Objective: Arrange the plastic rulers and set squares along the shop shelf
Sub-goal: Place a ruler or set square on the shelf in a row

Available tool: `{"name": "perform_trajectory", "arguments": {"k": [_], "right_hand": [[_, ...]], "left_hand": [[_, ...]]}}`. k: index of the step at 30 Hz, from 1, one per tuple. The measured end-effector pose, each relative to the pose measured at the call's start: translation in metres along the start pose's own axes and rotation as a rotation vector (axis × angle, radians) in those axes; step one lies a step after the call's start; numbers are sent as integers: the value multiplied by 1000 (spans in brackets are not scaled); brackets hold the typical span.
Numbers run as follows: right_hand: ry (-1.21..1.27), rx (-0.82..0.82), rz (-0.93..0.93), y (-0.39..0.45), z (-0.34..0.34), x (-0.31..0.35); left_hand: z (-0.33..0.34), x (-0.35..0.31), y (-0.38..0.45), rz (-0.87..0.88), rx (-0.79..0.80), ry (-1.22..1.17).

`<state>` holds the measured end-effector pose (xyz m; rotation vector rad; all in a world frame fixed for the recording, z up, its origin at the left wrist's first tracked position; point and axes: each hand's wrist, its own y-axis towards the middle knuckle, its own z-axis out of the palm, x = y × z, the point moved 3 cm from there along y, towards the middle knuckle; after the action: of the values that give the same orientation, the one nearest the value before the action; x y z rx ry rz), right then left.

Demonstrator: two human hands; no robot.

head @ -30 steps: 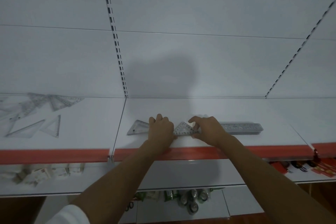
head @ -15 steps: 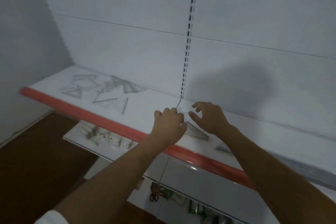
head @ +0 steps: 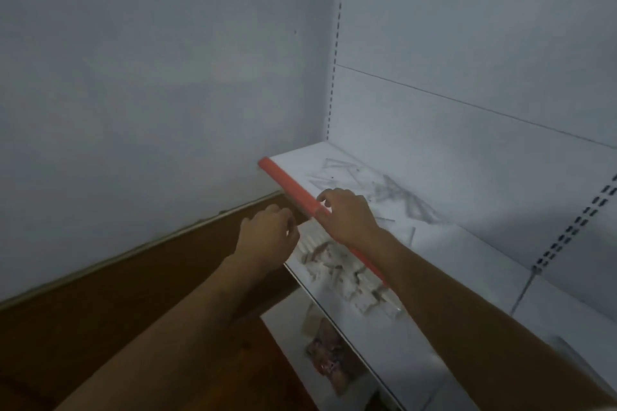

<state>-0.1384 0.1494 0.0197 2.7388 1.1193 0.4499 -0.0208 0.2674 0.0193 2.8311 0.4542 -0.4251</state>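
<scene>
Both hands hover empty — right hand (head: 347, 214) near set squares (head: 394, 192).

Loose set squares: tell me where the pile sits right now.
In the head view the loose set squares lie scattered on the top shelf near its far left end, behind the red edge strip, just beyond the right hand.
</scene>
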Motion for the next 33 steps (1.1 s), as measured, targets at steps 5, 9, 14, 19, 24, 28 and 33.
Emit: {"name": "perform_trajectory", "arguments": {"k": [5,9,14,19,24,28,33], "right_hand": [[12,-4,-35,54,31,64],[31,47,-87,89,57,85],[51,80,-128,141,81,88],[52,59,-109,196,91,70],[-55,37,-46,235,106,35],[-4,24,66,238,102,-14],[-31,-26,280,227,92,-84]], "left_hand": [[-17,78,13,-86,-40,18],[-17,113,35,-117,-38,1],[-6,131,80,-125,-8,-4],[2,133,138,-117,55,3],[14,115,193,-51,87,-12],[40,85,230,68,159,-53],[91,54,282,256,246,-111]]}}
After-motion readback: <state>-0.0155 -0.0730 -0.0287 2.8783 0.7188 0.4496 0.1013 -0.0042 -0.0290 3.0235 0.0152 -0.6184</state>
